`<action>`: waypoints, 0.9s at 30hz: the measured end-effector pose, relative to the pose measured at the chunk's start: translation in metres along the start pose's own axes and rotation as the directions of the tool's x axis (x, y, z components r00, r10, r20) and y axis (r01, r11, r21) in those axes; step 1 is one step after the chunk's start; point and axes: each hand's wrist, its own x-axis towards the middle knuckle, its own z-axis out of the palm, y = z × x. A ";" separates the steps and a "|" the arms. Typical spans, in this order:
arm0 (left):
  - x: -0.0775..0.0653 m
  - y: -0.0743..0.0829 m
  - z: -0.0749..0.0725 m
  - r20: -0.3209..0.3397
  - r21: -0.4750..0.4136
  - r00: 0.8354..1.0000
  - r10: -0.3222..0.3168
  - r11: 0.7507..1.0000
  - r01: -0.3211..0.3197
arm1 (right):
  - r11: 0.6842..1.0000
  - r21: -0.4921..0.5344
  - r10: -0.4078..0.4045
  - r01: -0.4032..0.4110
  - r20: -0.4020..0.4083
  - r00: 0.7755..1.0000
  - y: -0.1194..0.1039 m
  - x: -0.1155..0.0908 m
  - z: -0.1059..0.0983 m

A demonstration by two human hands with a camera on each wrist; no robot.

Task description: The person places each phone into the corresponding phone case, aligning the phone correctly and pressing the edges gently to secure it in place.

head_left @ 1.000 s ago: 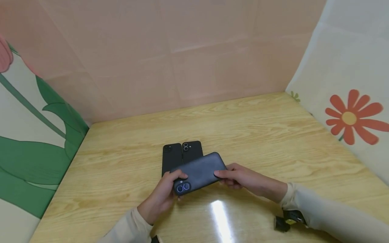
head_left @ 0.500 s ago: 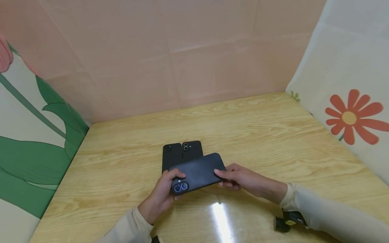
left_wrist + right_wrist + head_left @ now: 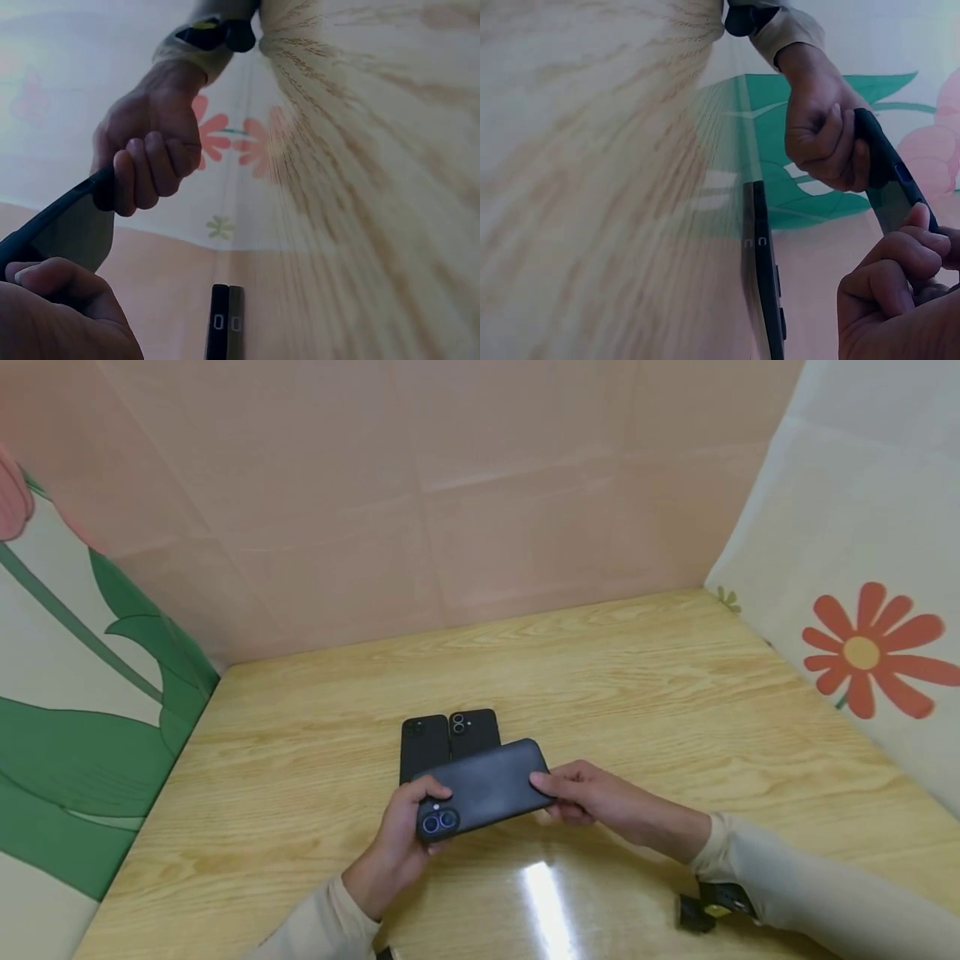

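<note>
A dark smartphone (image 3: 487, 785) is held up over the table, tilted, its back with two camera lenses facing the head camera. My left hand (image 3: 397, 835) grips the camera end, thumb lying on the back. At the opposite end my right hand (image 3: 585, 792) pinches the corner, thumb on top and curled fingers beneath. Both wrist views show the held phone (image 3: 896, 180) clear of the table. Behind and below it, two black phones lie side by side, camera ends away from me: a left phone (image 3: 423, 747) and a right phone (image 3: 475, 733). The held phone hides their near ends.
The wood-grain table (image 3: 300, 860) runs back to a pinkish sheet (image 3: 450, 510). A green-leaf patterned panel (image 3: 67, 768) borders the left side, a white cloth with a red flower (image 3: 862, 652) the right. A black wrist device (image 3: 716, 906) sits under the right sleeve.
The held phone and the left hand have shifted slightly left. Both hands keep their hold, and the two phones on the table have not moved.
</note>
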 end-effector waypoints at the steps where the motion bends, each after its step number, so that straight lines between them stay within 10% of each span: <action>1: 0.000 0.000 0.000 0.003 0.001 1.000 -0.006 1.000 0.006 | 1.000 0.002 -0.006 0.006 0.005 1.000 0.000 0.000 0.000; 20: -0.005 0.003 0.003 0.072 0.058 0.997 -0.023 0.998 0.018 | 0.997 0.016 0.083 -0.082 -0.145 0.986 -0.008 0.002 0.000; 27: -0.006 0.005 0.002 0.175 0.047 0.984 -0.040 0.998 0.032 | 0.997 0.022 0.075 -0.074 -0.010 0.997 -0.004 0.002 -0.001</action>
